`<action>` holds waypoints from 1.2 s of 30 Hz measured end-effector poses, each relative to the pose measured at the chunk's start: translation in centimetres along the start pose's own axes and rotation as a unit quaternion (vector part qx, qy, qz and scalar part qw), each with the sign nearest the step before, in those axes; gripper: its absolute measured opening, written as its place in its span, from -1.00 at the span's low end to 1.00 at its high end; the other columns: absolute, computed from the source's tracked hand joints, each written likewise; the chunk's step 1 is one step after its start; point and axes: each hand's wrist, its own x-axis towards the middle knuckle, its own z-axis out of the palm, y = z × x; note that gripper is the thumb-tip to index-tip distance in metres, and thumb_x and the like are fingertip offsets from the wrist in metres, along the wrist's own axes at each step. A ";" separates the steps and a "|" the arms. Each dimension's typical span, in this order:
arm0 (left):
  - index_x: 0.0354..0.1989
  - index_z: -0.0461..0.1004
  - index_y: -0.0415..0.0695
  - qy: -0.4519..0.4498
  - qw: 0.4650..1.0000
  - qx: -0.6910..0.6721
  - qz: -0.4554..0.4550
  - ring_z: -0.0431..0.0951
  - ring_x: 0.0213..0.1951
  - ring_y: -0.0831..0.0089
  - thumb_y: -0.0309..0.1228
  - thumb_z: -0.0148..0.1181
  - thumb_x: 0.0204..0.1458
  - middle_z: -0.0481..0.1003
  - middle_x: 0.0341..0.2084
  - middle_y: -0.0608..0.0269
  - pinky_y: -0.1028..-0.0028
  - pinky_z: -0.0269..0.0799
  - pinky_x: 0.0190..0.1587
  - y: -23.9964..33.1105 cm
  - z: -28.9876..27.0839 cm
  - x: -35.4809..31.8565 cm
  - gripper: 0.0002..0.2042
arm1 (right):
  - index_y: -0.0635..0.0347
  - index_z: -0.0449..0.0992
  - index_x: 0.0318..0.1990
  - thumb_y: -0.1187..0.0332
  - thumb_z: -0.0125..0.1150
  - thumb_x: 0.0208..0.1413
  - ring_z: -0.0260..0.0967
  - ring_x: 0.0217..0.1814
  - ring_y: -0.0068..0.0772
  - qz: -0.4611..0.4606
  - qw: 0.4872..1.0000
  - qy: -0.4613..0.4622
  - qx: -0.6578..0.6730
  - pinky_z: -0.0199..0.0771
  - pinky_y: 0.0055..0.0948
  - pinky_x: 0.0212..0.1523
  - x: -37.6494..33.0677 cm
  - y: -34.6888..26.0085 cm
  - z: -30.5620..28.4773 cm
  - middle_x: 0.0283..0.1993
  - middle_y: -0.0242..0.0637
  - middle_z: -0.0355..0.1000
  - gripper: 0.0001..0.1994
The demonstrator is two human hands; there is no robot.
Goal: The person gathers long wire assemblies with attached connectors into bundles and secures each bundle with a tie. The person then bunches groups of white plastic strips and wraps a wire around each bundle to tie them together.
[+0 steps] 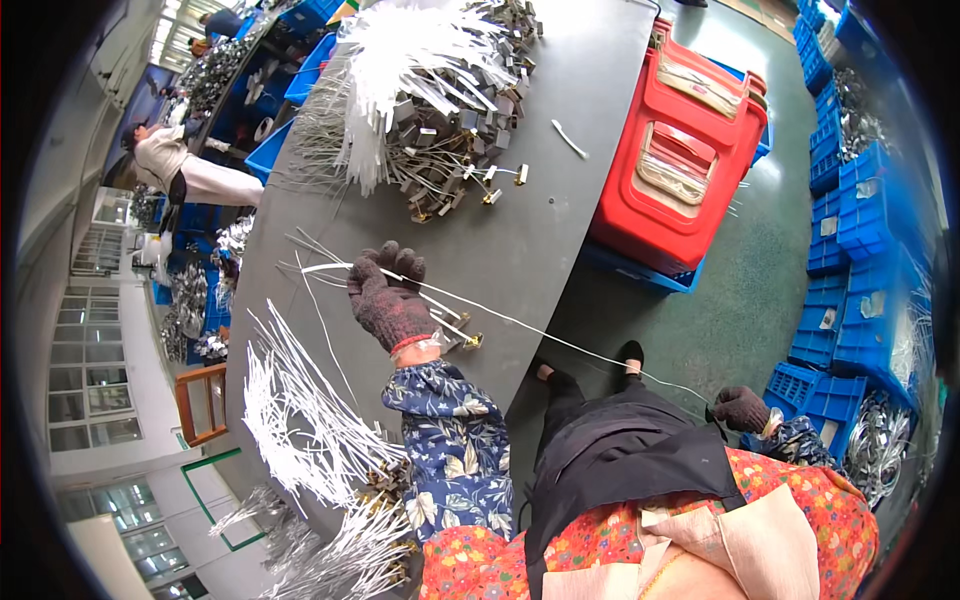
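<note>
My left hand (pixel 390 305), in a dark knitted glove, is closed over the grey table, gripping a few thin wires. Small brass-coloured metal end pieces (pixel 468 341) stick out on the wrist side of this hand, and a white sleeve (pixel 325 267) shows on its other side. One long white wire (pixel 519 322) runs out from the left hand, past the table edge, to my right hand (pixel 740 408). That hand, also gloved, is closed on the wire's far part, out to the right of my body. A heap of white-sleeved wires with grey block ends (pixel 440 110) lies beyond my left hand.
More white-sleeved wires (pixel 300 420) lie at the table's near left. A short white strip (pixel 570 139) rests on the table (pixel 540 220). Red plastic containers (pixel 690 140) stand beyond its right edge. Blue crates (pixel 840 300) line the right side. A person (pixel 180 165) stands far left.
</note>
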 end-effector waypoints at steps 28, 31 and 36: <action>-0.20 0.38 -0.12 -0.016 0.971 -0.099 -0.218 0.53 -0.33 0.30 -0.36 0.17 0.10 0.49 -0.34 0.17 0.26 0.55 -0.26 -7.5 -6.5 -6.5 -0.83 | 0.18 0.49 -0.49 0.37 0.30 -0.12 0.24 -0.62 -0.62 0.029 0.999 -0.035 -0.014 0.20 -0.52 -0.61 1.1 -0.3 0.1 -0.62 -0.46 0.33 -0.88; -0.19 0.38 -0.09 -0.003 0.982 -0.118 -0.146 0.52 -0.33 0.31 -0.35 0.11 0.14 0.49 -0.34 0.22 0.28 0.52 -0.27 -6.1 -8.7 -2.9 -0.86 | 0.19 0.50 -0.49 0.40 0.32 -0.13 0.27 -0.57 -0.63 -0.015 0.997 -0.032 -0.063 0.23 -0.57 -0.59 0.5 -0.1 0.4 -0.60 -0.46 0.36 -0.89; -0.17 0.38 -0.07 0.058 0.996 -0.065 -0.026 0.52 -0.31 0.32 -0.34 0.08 0.16 0.48 -0.36 0.22 0.32 0.52 -0.31 -4.4 -10.4 -2.3 -0.86 | 0.20 0.51 -0.46 0.37 0.31 -0.14 0.26 -0.58 -0.60 -0.020 1.000 0.008 -0.018 0.26 -0.52 -0.56 -0.2 -1.1 0.4 -0.58 -0.43 0.37 -0.87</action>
